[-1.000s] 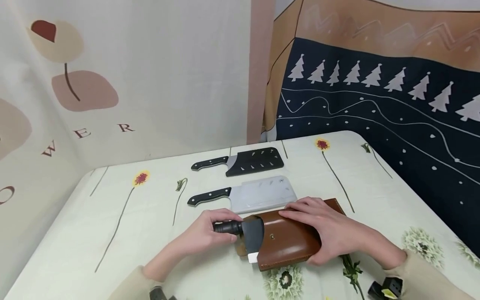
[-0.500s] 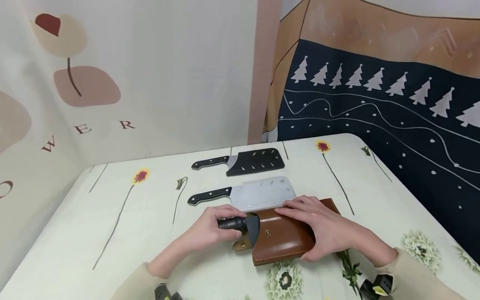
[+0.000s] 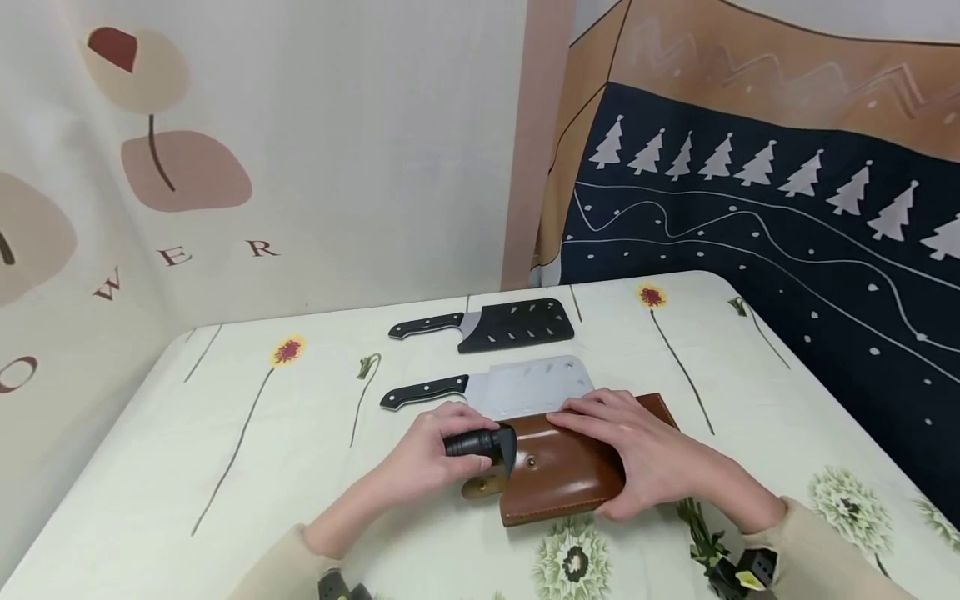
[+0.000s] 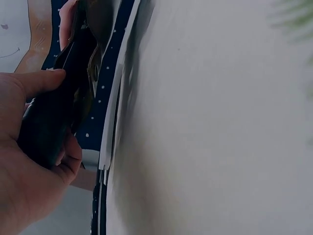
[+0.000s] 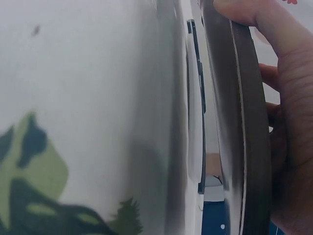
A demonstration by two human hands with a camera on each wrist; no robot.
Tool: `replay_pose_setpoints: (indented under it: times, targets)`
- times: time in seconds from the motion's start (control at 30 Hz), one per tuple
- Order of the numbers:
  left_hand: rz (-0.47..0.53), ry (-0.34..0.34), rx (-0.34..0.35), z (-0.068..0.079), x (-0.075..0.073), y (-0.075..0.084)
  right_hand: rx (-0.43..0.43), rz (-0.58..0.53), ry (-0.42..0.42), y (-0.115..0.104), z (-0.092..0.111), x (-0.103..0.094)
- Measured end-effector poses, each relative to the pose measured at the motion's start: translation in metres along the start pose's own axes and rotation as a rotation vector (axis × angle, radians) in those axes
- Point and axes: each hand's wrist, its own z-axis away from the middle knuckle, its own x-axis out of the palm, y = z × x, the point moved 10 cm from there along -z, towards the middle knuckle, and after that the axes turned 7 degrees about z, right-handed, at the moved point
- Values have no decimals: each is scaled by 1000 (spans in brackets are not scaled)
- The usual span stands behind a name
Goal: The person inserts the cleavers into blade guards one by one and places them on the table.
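Observation:
My left hand [image 3: 427, 450] grips the black handle [image 3: 468, 444] of a knife. Most of its dark blade [image 3: 509, 448] is inside a brown leather sheath [image 3: 558, 475]; only a short strip near the handle shows. Spanning the sheath, my right hand [image 3: 641, 450] grips it by its near and far edges. A snap strap [image 3: 482, 487] hangs loose under the knife's handle. In the left wrist view the thumb and fingers wrap the dark handle [image 4: 44, 129]. The right wrist view shows the sheath [image 5: 254, 122] edge-on, raised off the cloth.
Beyond the hands lies a cleaver with a pale translucent blade cover [image 3: 536, 385]. Farther back is another cleaver in a black blade cover [image 3: 525, 323]. Both handles point left. A flowered cloth [image 3: 300, 467] covers the table, and printed curtains [image 3: 360, 167] stand behind it.
The left hand has moved right and pushed the blade deeper into the sheath. The sheath and right hand have shifted slightly left. The two cleavers behind lie as before.

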Motion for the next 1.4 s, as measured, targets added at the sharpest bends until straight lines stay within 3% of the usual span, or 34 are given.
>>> replay_pose_setpoints:
  times: [0.4,0.67,0.9,1.2,1.4]
  targets:
    - [-38,45,6,4,0,2,-1,-26,-19,-5,-4,8]
    - [-56,63,26,15,-2,3,18,-72,-60,-13,-4,17]
    - [-29,35,-25,29,-3,-2,29,-105,-111,-26,-4,27]
    - [-8,21,-113,37,-8,-10,16,-89,-110,-32,-12,38]
    - [-26,-64,-110,39,-2,-14,-18,-73,-132,-34,-11,39]
